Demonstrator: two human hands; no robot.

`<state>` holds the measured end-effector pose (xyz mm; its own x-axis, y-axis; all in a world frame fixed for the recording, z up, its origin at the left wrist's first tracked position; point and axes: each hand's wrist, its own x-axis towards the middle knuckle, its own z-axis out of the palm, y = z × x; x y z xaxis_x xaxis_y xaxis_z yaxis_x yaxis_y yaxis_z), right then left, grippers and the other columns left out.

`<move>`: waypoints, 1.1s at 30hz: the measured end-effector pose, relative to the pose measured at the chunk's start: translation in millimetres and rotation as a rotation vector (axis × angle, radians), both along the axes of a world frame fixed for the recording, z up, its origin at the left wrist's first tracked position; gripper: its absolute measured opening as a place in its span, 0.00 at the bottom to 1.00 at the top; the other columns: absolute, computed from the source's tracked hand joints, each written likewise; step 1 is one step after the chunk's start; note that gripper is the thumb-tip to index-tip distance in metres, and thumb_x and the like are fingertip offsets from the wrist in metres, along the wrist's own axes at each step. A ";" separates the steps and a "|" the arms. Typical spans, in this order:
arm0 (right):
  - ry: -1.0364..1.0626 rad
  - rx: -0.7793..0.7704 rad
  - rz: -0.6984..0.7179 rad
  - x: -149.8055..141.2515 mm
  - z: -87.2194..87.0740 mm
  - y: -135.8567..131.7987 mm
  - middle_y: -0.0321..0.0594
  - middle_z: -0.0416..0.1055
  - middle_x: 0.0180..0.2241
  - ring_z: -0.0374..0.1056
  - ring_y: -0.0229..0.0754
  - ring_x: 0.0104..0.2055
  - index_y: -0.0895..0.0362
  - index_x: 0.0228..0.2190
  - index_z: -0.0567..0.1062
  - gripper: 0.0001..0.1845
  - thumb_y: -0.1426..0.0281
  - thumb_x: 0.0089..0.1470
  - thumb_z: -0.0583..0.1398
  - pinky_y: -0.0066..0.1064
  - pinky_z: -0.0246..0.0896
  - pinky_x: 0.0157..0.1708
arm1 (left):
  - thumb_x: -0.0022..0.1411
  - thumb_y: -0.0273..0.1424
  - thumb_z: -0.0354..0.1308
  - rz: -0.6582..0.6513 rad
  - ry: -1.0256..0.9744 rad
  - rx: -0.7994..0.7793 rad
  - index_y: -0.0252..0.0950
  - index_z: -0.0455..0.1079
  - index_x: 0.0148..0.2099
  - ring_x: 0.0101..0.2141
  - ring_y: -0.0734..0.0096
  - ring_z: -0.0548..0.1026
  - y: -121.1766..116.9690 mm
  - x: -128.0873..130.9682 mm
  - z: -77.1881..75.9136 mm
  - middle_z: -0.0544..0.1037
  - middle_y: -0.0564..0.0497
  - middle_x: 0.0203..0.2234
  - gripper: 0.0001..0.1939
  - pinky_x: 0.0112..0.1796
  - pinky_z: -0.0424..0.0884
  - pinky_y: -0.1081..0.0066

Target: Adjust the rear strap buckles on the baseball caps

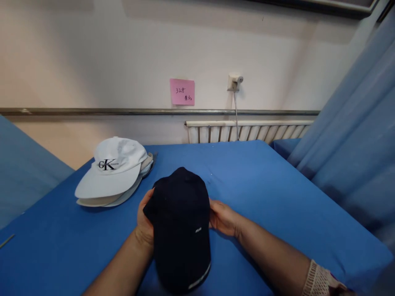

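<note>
1. Head view: nearest, at the middle of the scene, a dark cap is held between two hands, its brim pointed toward the near side. A light trim is seen along the brim's tip. Whether the surface beneath is touched by the cap cannot be told.

2. For good handling, even support is probably best given from both sides, with the brim kept straight and the crown left unpinched; by too hard a squeeze, the soft crown could be folded inward.

3. By the left hand, curved narrowly along the cap, the left side of the crown is held; most of its fingers are hidden by the fabric.

4. By the right hand, the cap's right edge is held between bent fingers, their tips partly covered; how firmly they are pressed cannot be told.

5. Farther off, on the left, a white cap with dark lettering is set on top of other stacked caps.

6. All of these are set on or above a blue cloth, flanked on the right by a pale blue curtain.

7. Farthest, a pink note is stuck to the wall, left of a socket.
</note>
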<state>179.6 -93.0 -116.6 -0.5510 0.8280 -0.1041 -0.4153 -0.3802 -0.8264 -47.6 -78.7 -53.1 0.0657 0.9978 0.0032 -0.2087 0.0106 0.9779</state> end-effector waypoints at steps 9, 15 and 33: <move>0.293 -0.160 -0.188 17.4 1.4 12.9 0.42 0.80 0.42 0.77 0.42 0.42 0.57 0.42 0.78 0.13 0.68 0.54 0.68 0.34 0.72 0.45 | 0.66 0.40 0.51 -0.100 -0.696 -0.458 0.34 0.77 0.38 0.34 0.60 0.82 20.9 12.5 -3.6 0.83 0.47 0.29 0.18 0.45 0.76 0.60; 0.381 -0.130 -0.615 39.8 -4.6 42.4 0.38 0.80 0.43 0.77 0.43 0.45 0.53 0.43 0.77 0.13 0.70 0.53 0.67 0.36 0.72 0.48 | 0.67 0.37 0.54 -0.327 -0.563 -0.521 0.32 0.71 0.53 0.43 0.56 0.80 3.5 51.3 -18.5 0.82 0.41 0.42 0.18 0.47 0.74 0.58; 0.223 -0.243 -0.776 68.6 -20.5 57.2 0.43 0.79 0.34 0.75 0.38 0.30 0.55 0.40 0.73 0.14 0.70 0.50 0.65 0.25 0.71 0.27 | 0.67 0.24 0.55 0.360 -0.335 0.218 0.34 0.74 0.44 0.37 0.75 0.79 54.6 -61.2 101.5 0.82 0.52 0.37 0.08 0.39 0.78 0.77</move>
